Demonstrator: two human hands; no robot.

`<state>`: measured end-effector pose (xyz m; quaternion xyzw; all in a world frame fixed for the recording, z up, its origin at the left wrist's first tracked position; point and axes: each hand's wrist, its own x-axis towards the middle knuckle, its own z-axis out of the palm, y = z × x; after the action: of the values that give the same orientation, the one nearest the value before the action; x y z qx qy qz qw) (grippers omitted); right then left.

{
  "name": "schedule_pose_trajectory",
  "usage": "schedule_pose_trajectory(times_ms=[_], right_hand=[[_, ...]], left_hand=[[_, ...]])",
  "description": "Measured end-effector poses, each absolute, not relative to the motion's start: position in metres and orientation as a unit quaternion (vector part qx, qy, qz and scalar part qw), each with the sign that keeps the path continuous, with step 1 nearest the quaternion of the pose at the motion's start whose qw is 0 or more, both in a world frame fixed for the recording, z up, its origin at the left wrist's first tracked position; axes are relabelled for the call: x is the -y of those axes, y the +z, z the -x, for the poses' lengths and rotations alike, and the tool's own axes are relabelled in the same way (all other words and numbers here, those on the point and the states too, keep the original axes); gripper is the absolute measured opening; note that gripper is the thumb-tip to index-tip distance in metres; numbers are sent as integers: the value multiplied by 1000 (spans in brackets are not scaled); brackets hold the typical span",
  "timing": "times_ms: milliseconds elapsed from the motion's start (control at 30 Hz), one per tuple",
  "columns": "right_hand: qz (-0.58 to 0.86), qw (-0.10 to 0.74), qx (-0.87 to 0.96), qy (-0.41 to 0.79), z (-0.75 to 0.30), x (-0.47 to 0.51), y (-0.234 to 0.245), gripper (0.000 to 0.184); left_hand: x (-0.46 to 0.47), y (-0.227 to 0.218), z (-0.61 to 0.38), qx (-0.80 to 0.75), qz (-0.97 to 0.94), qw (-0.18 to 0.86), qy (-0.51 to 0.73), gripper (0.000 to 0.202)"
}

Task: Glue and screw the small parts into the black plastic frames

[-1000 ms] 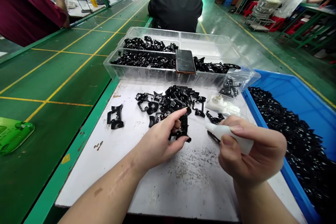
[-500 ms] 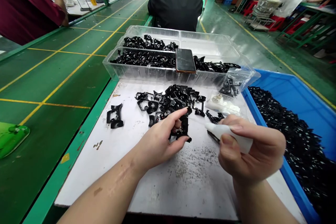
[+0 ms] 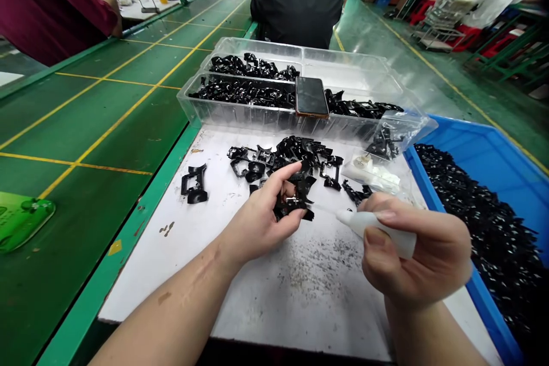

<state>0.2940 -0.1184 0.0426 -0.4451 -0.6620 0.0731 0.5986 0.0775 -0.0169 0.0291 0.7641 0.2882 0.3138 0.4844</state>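
Note:
Between thumb and fingers, my left hand (image 3: 266,214) grips a black plastic frame (image 3: 295,200) above the table. My right hand (image 3: 416,246) is closed round a small white squeeze bottle (image 3: 386,229). Its thin, clear tip points left at the black frame; whether the two touch I cannot tell. Just beyond my left hand lies a heap of similar black plastic parts (image 3: 300,148). One black frame (image 3: 194,184) lies alone to the left. Another part (image 3: 355,190) rests on the table behind my right hand.
A clear plastic tray (image 3: 240,111) of black parts spans the table's back, with a phone (image 3: 311,96) across its divider. Right of the table stands a blue bin (image 3: 493,137) full of small black pieces. Left runs a green conveyor belt (image 3: 107,120). A person in black (image 3: 302,6) sits ahead.
The black frame in my left hand has turned and tilted. The bottle stays in my right hand, its tip still toward the frame. The whole view has shifted slightly.

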Motion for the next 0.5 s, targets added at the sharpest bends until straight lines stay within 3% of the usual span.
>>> schedule_pose_trajectory(times_ms=[300,500], right_hand=[[398,610,682,65,-287,113,53,48],[429,604,671,30,-287,113,48,39]], left_hand=[[17,30,-78,-289,-763,478,324,75],[18,32,-79,-292,-759,485,322,74]])
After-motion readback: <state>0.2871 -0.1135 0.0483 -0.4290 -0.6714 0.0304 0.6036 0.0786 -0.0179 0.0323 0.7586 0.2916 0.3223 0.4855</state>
